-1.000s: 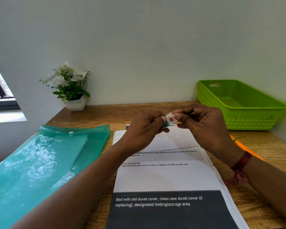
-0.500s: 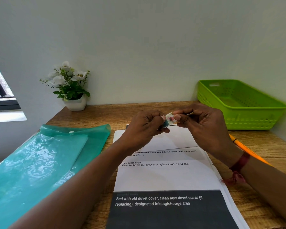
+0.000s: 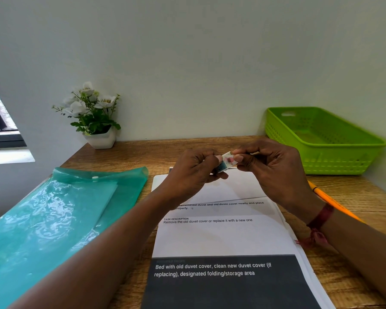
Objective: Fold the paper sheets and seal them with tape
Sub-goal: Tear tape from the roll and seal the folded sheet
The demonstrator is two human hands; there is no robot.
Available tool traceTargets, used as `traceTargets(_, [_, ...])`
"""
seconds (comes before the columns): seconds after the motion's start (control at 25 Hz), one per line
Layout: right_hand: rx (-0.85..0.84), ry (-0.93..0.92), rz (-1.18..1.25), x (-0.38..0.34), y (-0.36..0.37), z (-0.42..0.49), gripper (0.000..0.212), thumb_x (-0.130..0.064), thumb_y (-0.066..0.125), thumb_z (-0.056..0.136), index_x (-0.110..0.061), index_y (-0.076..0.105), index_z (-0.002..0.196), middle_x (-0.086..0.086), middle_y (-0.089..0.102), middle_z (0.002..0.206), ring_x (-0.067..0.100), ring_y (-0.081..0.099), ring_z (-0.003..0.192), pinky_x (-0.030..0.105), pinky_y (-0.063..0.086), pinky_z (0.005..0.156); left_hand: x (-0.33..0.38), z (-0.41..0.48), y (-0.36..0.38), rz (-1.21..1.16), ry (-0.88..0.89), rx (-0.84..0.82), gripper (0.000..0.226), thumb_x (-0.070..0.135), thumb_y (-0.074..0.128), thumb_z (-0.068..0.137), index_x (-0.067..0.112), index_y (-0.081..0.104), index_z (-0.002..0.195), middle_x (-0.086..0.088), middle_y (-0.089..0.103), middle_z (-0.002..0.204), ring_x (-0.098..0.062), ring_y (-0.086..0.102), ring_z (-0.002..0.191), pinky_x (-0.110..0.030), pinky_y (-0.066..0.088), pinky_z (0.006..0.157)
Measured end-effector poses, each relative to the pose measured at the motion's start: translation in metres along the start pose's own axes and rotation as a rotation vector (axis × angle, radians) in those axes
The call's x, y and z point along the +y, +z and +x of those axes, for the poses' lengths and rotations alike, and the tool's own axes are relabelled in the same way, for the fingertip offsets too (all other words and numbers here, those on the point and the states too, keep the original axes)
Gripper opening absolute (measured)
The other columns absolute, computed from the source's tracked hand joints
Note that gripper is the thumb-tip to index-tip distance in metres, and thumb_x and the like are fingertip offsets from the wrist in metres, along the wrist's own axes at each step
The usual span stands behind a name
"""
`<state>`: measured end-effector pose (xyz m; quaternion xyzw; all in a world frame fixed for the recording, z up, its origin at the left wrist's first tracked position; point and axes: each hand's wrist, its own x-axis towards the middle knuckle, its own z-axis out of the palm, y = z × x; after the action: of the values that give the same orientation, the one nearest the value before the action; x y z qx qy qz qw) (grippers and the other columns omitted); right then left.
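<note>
A stack of printed paper sheets [image 3: 223,237] lies on the wooden desk in front of me, its top part folded down over the text. Above the far end of the stack, my left hand [image 3: 194,172] and my right hand [image 3: 274,168] meet. Between their fingertips they pinch a small roll of tape [image 3: 225,162], whitish with a blue-green side. The left hand grips the roll from the left. The right thumb and forefinger pinch at its upper right edge. The fingers hide most of the roll.
A teal plastic folder [image 3: 60,219] lies at the left of the desk [image 3: 156,152]. A green perforated basket [image 3: 325,141] stands at the back right. An orange pencil [image 3: 330,201] lies right of the sheets. A white pot of flowers [image 3: 94,117] stands by the wall.
</note>
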<state>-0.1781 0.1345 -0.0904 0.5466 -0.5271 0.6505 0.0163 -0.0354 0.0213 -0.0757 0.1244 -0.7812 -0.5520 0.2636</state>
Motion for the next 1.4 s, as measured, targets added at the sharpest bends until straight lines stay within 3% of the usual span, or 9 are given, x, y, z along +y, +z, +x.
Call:
traceTargets(0.24, [0.006,-0.007,-0.004,0.001,0.000,0.000,0.014,-0.018,0.076,0.079,-0.030,0.075,0.085,-0.008,0.071,0.084,0.023,0.070,0.078,0.043,0.061,0.066,-0.001,0.001,0.001,-0.038,-0.021,0.010,0.031,0.008,0.040,0.101,-0.014,0.060,0.095,-0.022,0.062,0.096,-0.024,0.070,0.085,-0.029,0.057,0.081])
traceTargets(0.44, [0.003,-0.019,-0.016,0.002,-0.001,0.000,0.011,-0.019,0.074,0.079,-0.025,0.075,0.087,-0.011,0.071,0.083,0.022,0.070,0.078,0.042,0.061,0.066,-0.002,0.001,0.001,-0.068,-0.034,0.011,0.030,0.010,0.041,0.101,-0.014,0.060,0.096,-0.020,0.063,0.095,-0.027,0.070,0.086,-0.040,0.055,0.088])
traceTargets(0.68, [0.013,0.014,0.006,-0.001,0.001,-0.001,0.010,-0.016,0.075,0.078,-0.024,0.075,0.082,-0.010,0.071,0.083,0.021,0.070,0.074,0.037,0.061,0.064,-0.002,0.000,0.002,-0.057,-0.047,0.012,0.031,0.010,0.041,0.101,-0.015,0.059,0.096,-0.017,0.064,0.092,-0.025,0.071,0.085,-0.042,0.054,0.088])
traceTargets(0.96, [0.011,0.172,0.082,-0.004,0.001,-0.001,0.013,-0.009,0.071,0.081,-0.022,0.071,0.082,-0.009,0.074,0.080,0.017,0.072,0.074,0.034,0.061,0.065,0.000,-0.001,0.003,0.000,-0.036,-0.008,0.029,0.011,0.040,0.101,0.009,0.063,0.084,-0.011,0.065,0.088,-0.024,0.071,0.087,-0.043,0.054,0.089])
traceTargets(1.2, [-0.023,0.244,0.111,-0.009,-0.001,0.001,0.008,-0.011,0.072,0.078,-0.016,0.072,0.084,-0.011,0.075,0.081,0.012,0.072,0.075,0.033,0.061,0.066,0.000,0.000,0.001,0.019,-0.034,-0.053,0.030,0.013,0.040,0.102,0.012,0.063,0.083,-0.005,0.065,0.085,-0.022,0.071,0.088,-0.045,0.054,0.091])
traceTargets(1.4, [-0.055,0.311,0.166,-0.010,-0.003,0.001,0.027,-0.020,0.073,0.068,-0.019,0.071,0.095,-0.002,0.073,0.079,0.013,0.071,0.077,0.029,0.060,0.066,0.001,0.000,-0.001,0.013,-0.036,-0.074,0.028,0.014,0.041,0.102,0.011,0.061,0.082,-0.009,0.064,0.088,-0.023,0.071,0.088,-0.041,0.054,0.089])
